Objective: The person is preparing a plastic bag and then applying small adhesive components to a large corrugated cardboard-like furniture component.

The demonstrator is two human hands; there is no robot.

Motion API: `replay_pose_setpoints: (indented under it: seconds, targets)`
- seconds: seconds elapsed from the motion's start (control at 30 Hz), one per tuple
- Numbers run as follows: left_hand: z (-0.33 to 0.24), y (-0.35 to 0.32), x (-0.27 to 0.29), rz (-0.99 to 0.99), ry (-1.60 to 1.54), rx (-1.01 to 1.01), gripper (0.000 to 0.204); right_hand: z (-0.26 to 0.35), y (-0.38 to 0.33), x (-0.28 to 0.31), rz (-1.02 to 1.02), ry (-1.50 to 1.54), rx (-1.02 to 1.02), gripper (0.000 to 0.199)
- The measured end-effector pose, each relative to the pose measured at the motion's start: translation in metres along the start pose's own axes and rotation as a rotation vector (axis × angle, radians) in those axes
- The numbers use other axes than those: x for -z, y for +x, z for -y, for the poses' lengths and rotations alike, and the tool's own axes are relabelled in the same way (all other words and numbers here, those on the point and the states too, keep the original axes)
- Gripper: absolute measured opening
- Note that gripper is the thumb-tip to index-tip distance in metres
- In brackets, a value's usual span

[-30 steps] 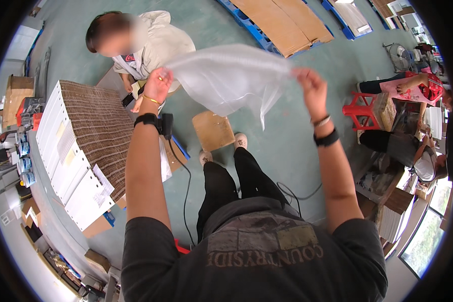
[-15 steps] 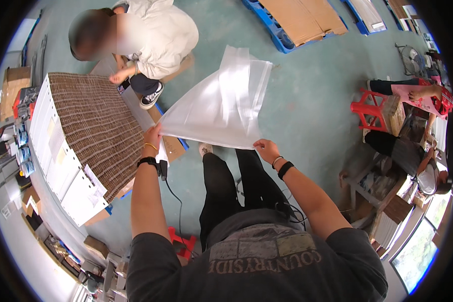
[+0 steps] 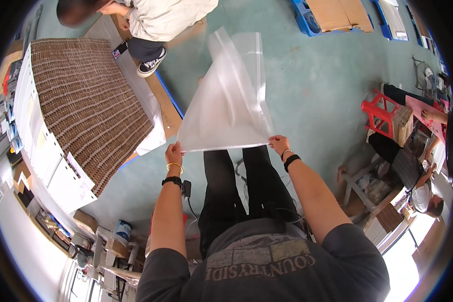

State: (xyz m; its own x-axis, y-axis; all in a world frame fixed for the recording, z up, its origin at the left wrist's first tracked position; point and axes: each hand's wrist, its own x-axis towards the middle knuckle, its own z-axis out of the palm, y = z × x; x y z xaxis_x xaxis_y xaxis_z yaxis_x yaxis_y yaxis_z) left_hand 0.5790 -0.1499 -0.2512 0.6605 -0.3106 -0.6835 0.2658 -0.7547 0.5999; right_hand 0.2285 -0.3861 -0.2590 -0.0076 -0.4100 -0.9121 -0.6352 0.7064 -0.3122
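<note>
A large translucent white plastic bag [image 3: 226, 110] hangs stretched between my two hands, its far end fanning out over the floor. My left hand [image 3: 174, 152] pinches the near left corner. The near right corner is gripped between the fingers of my right hand [image 3: 278, 144]. The near edge runs almost straight across in front of my legs. To the left, beyond my left hand, stands a wide stack of brown woven panels [image 3: 85, 100] with white sheeting on its side.
A person in a pale jacket [image 3: 161, 17] crouches at the stack's far side. A blue pallet with cardboard [image 3: 337, 15] lies at the far right. Red stools [image 3: 380, 113] and seated people are on the right. A black cable [image 3: 191, 209] hangs by my left leg.
My left hand has moved right, away from the woven stack, and my right hand slightly right. The bag now hangs squarer before me. My view has turned a little.
</note>
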Motion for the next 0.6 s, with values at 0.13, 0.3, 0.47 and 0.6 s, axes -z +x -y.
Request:
replay_pose_setpoints:
  seconds: [0.13,0.3,0.47,0.6]
  targets:
    - [0.043,-0.019,0.019,-0.080,0.126,0.127,0.031,-0.019,0.002,-0.018,-0.013,-0.051,-0.049,0.011]
    - [0.036,0.029,0.015,-0.038,-0.176,0.283,0.027,0.024,0.045,-0.040,0.074,-0.149,0.118,0.009]
    - [-0.095,0.088,-0.013,-0.141,-0.423,-0.067,0.028,0.140,0.076,-0.047,-0.011,0.120,0.358,0.012]
    - [-0.182,0.082,0.019,-0.165,-0.717,-0.156,0.023,0.227,0.034,-0.039,-0.018,0.518,0.722,0.014]
